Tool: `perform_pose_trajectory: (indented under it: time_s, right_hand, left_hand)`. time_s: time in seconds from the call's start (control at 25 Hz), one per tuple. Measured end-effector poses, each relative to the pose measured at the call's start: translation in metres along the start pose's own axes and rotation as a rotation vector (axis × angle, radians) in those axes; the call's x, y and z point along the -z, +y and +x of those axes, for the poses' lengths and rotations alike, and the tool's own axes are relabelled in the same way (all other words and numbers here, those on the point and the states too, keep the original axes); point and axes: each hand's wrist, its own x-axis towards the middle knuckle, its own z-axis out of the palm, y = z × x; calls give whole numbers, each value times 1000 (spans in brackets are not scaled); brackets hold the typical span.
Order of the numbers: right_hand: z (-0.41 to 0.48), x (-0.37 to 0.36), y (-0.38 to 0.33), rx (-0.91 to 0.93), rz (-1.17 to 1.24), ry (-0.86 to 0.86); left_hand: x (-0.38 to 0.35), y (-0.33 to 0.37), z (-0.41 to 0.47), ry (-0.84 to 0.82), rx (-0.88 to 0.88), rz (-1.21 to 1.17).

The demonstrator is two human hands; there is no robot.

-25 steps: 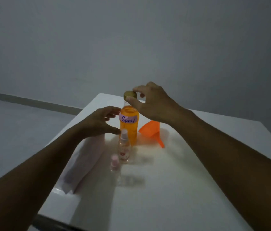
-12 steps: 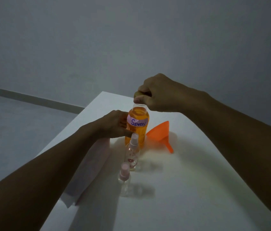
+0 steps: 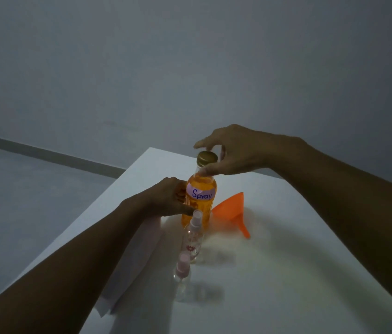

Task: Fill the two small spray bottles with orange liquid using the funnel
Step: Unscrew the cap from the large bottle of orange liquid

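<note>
A tall bottle of orange liquid (image 3: 199, 201) with a "Spray" label stands at the far side of the white table (image 3: 286, 273). My left hand (image 3: 168, 198) grips its body from the left. My right hand (image 3: 235, 150) reaches over its gold cap (image 3: 206, 157), thumb at the neck and fingers behind the cap. An orange funnel (image 3: 231, 210) lies on its side just right of the bottle. Two small clear spray bottles with pink tops stand in front of it, the taller one (image 3: 193, 239) with a flower print and the shorter one (image 3: 182, 278) nearer me.
A folded white sheet (image 3: 137, 261) lies under my left forearm along the table's left edge. The table ends close behind the big bottle. Beyond it are a grey floor and a plain wall.
My right hand was closed over the cap and hid it half a second ago; now its fingers have shifted and the gold cap shows. My left hand keeps its hold on the bottle.
</note>
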Motion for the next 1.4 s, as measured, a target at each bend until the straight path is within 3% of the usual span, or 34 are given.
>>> perform_pose_trajectory:
  time_s: [0.16,0.32,0.56,0.68,0.8,1.0,1.08,1.24,1.4]
  right_hand:
    - [8,-6,-4,10,-54,99]
    - [4,2,-1,140,-130,39]
    - [0,11,-1,120,-35,-18]
    - [0,9,-5,-53,-26,-33]
    - [3,-5,-9,-189,-41,75]
    - [-7,-1,-7,8,5,138]
    - [-22,-1,-6,49,102,279]
    - [-71,-57,0,-91,391,667]
    - [-110,-152,5,-383,533,559]
  left_hand:
    - [0,1,-1,-16,10,-7]
    - [0,-2,2,-29,17,0]
    - [-2,-2,2,-44,36,8]
    - [-4,0,-1,-45,43,7]
    - [-4,0,-1,-49,39,29]
    - [-3,-1,1,-53,63,40]
    - [-4,1,-1,-56,59,43]
    - [-5,6,-3,-48,59,67]
    - [-3,9,1,-80,117,143]
